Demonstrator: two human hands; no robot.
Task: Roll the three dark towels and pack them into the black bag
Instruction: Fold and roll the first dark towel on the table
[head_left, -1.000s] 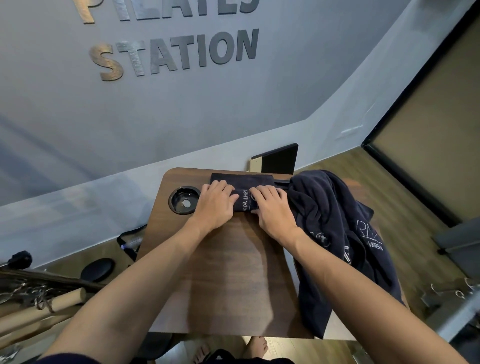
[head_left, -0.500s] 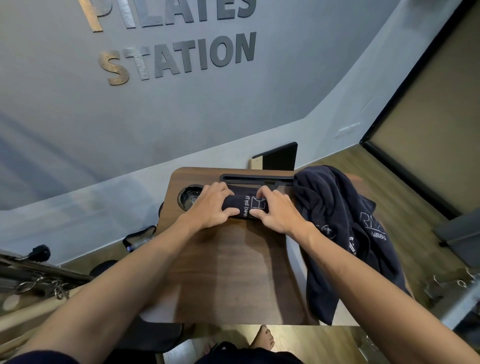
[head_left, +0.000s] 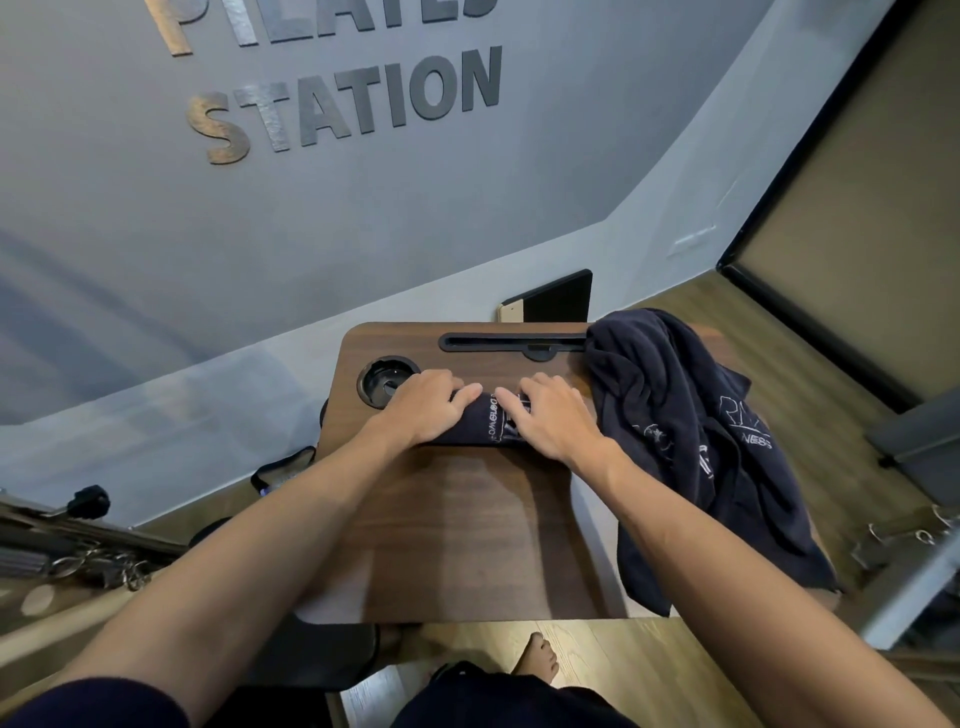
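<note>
My wooden tabletop has a round cup recess and a slot; a dark tablet leans behind it.

Soft, even indoor light fills the room, dim rather than bright, with no hard glare. The forearms throw faint broad shadows down the middle of the tabletop. The wide lens bends the wall lettering and the floor edges. Corners look slightly smeared, the centre reasonably sharp.

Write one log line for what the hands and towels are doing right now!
step: rolling towel | left hand: on roll | right hand: on roll | towel pile: unrolled, table right edge | bag: not seen
</note>
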